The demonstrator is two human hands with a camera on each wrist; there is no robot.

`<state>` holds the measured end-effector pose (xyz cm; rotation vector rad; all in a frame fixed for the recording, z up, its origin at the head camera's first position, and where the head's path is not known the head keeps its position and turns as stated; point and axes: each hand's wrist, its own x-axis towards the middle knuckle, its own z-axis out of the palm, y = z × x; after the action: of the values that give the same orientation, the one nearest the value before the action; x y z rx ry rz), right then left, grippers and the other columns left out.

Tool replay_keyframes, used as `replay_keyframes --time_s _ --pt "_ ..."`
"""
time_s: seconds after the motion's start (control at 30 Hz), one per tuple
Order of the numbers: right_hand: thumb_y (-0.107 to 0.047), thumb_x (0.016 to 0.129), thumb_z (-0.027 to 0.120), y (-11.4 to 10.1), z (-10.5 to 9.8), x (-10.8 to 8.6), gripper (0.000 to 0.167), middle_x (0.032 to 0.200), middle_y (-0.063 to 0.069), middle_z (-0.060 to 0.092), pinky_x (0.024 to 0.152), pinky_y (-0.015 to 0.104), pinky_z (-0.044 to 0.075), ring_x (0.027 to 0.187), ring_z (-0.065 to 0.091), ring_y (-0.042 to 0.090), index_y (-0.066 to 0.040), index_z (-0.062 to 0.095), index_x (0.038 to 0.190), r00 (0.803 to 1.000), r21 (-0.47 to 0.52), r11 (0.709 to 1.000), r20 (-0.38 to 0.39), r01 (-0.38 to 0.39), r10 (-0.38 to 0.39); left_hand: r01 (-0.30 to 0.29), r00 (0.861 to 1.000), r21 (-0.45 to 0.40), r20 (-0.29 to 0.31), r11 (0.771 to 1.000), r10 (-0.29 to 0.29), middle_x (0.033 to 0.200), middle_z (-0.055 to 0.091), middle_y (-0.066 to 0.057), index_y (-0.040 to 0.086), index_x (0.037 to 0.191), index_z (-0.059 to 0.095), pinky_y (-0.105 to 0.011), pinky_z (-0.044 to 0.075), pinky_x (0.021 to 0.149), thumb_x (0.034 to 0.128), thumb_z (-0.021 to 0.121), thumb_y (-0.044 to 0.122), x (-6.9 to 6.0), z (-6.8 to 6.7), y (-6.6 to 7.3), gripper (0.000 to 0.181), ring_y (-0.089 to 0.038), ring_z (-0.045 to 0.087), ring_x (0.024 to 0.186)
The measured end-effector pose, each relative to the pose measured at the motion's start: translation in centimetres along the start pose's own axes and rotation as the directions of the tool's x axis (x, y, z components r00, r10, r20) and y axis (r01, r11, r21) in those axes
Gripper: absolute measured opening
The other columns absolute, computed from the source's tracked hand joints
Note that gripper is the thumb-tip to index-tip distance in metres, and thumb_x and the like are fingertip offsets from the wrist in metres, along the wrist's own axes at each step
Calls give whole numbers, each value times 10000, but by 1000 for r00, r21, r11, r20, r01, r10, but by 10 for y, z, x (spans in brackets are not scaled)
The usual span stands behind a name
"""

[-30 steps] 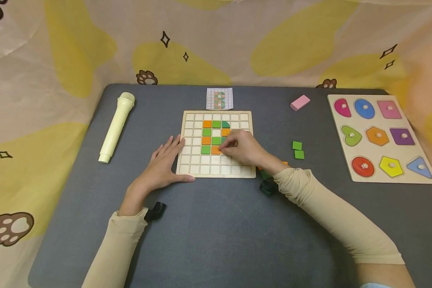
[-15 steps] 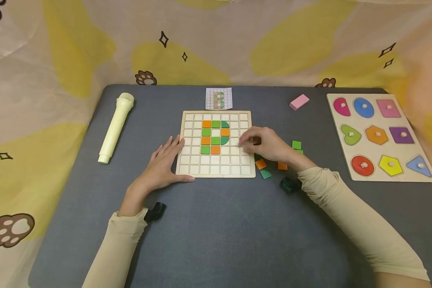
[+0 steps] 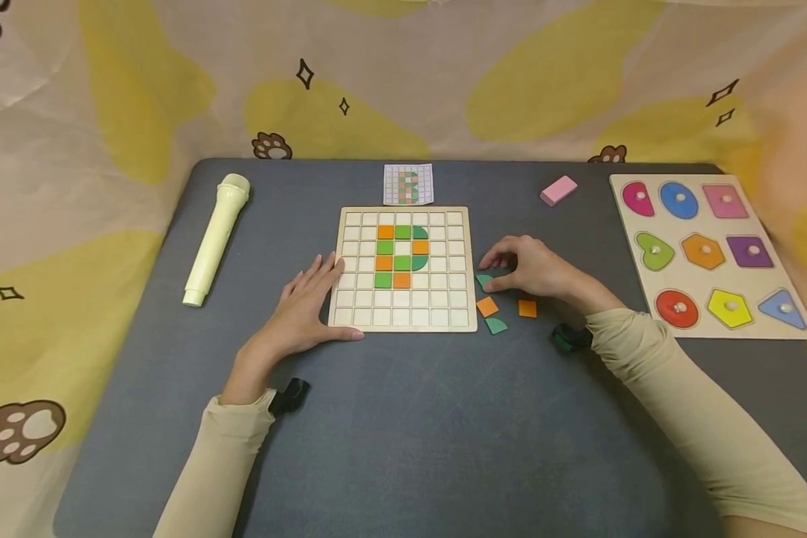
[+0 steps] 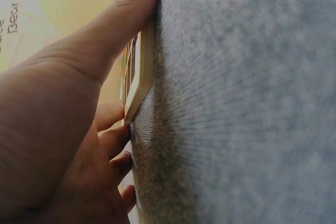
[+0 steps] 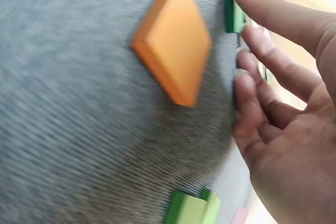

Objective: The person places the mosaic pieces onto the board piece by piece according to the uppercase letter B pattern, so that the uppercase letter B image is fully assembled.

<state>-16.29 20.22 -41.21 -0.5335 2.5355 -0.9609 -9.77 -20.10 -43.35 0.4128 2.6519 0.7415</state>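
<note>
My left hand (image 3: pixel 300 308) rests against the wooden grid board (image 3: pixel 372 319), fingers along its left edge and thumb at its near edge. Orange, light green and dark green tiles fill some of the board's middle cells. To the board's right, my right hand (image 3: pixel 538 267) has thumb and index finger on either side of a dark green quarter-round tile (image 3: pixel 483 279) lying on the table. In the right wrist view, that green tile (image 5: pixel 230 11) sits beside the thumb and index fingertips. An orange tile (image 3: pixel 487 306), another quarter-round green tile (image 3: pixel 495 326) and an orange square (image 3: pixel 527 308) lie nearby.
Behind the board lies a pattern card (image 3: pixel 408 184). A pink block (image 3: pixel 559 190) and a knobbed shape puzzle (image 3: pixel 701 326) are to the right. On the left lies a pale yellow microphone (image 3: pixel 217 239). Light green tiles (image 5: pixel 191 208) show in the right wrist view.
My right hand has left the board and moved right to the loose green tile. A dark green quarter-round now shows in the board where the hand was. My left hand stays put.
</note>
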Motion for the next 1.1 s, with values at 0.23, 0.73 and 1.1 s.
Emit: replay_keyframes --time_s 0.23,0.73,1.1 --pt "-95 892 863 -4 2 1 118 875 82 697 763 278 461 839 590 226 -54 771 952 999 -24 999 -26 22 -22 6 1000 8 5 1000 -6 1809 -6 -33 158 1727 94 -644 22 1307 817 896 531 0 0 -1 1269 -306 -44 1681" --pt "-146 944 824 -34 36 13 135 887 119 738 656 208 482 770 642 208 -30 778 995 964 139 990 -260 -17 53 0 1000 -3 -10 1000 0 1809 24 -62 145 1725 116 -658 39 1297 813 899 536 0 1 1 1265 -329 -27 1680" --pt "-149 950 816 -58 66 25 71 863 76 785 682 271 512 747 666 178 -80 835 957 966 191 981 -250 -20 69 7 1000 -2 -3 1000 -7 1809 14 -59 153 1727 110 -663 34 1295 819 893 543 0 0 1 1260 -335 -31 1679"
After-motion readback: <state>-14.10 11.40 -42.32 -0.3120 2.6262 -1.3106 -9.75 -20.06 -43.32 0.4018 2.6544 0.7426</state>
